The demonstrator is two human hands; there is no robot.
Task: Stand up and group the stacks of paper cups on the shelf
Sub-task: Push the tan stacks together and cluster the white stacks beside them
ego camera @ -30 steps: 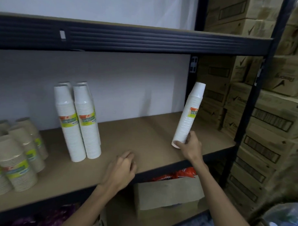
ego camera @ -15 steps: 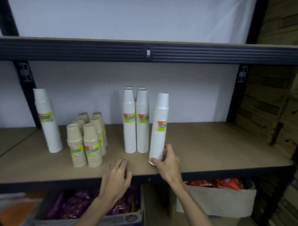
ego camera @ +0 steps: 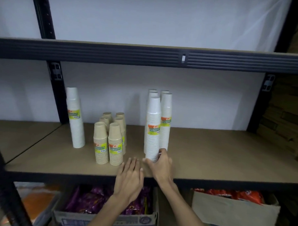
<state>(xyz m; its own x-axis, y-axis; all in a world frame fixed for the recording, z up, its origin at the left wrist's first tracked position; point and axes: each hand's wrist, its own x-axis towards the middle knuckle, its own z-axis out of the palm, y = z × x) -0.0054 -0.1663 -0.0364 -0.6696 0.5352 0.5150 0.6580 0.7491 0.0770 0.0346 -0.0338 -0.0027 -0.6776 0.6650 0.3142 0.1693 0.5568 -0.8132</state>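
While upright, cup stack (ego camera: 152, 130) between right fingers (ego camera: 163, 153).

The person shows only as two hands and two forearms, all unclothed; the left hand (ego camera: 130, 178) is bare from fingertips to wrist, with long, slim fingers and faint knuckle ridges across its broad back; the right hand (ego camera: 162, 165) is equally bare, its thumb and knuckles plain to see; the left forearm (ego camera: 106, 211) and the right forearm (ego camera: 185, 208) are slender, narrowing at the wrists, with skin showing down to the lower edge of the view; finer detail such as nails is too soft to tell.
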